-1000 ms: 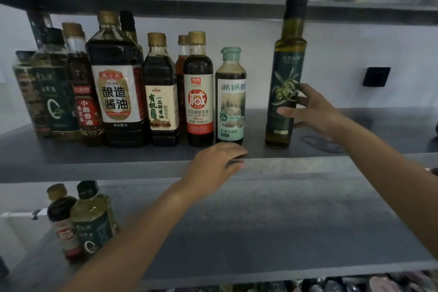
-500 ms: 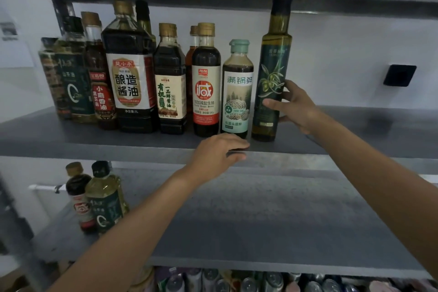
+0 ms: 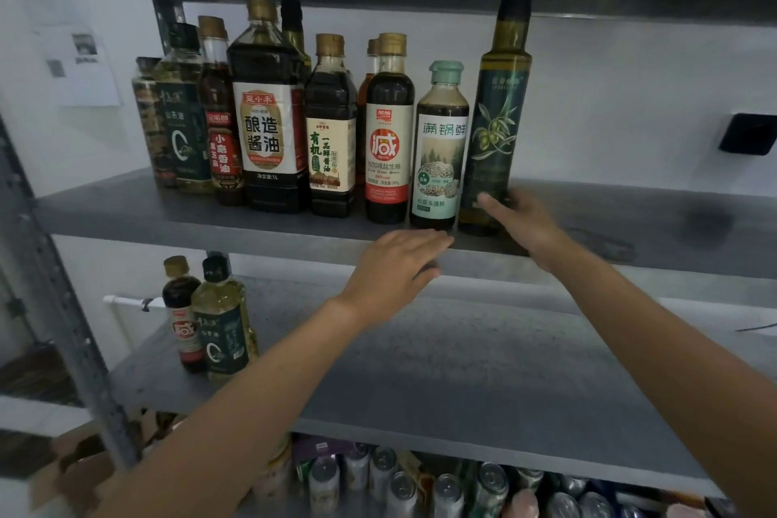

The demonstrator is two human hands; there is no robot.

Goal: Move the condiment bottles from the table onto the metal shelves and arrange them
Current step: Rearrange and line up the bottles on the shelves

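Lying relaxed on the shelf (image 3: 252,223) edge are left fingers (image 3: 433,242), while right fingers (image 3: 490,202) are gripping the olive oil bottle (image 3: 498,130).

Your oil bottle (image 3: 498,109) stands on the upper shelf (image 3: 126,210) at the right end of a row, with the sauce bottle (image 3: 439,156) just beside it on its left and the other bottles (image 3: 269,139) further left, some behind others. Your right hand (image 3: 525,223) holds its foot from the right, and your left hand (image 3: 395,273) lies on the shelf's front edge, before it and slightly left. Below it and well to its left, two bottles (image 3: 223,332) stand on the lower shelf (image 3: 462,383), with cans (image 3: 399,488) under that shelf.
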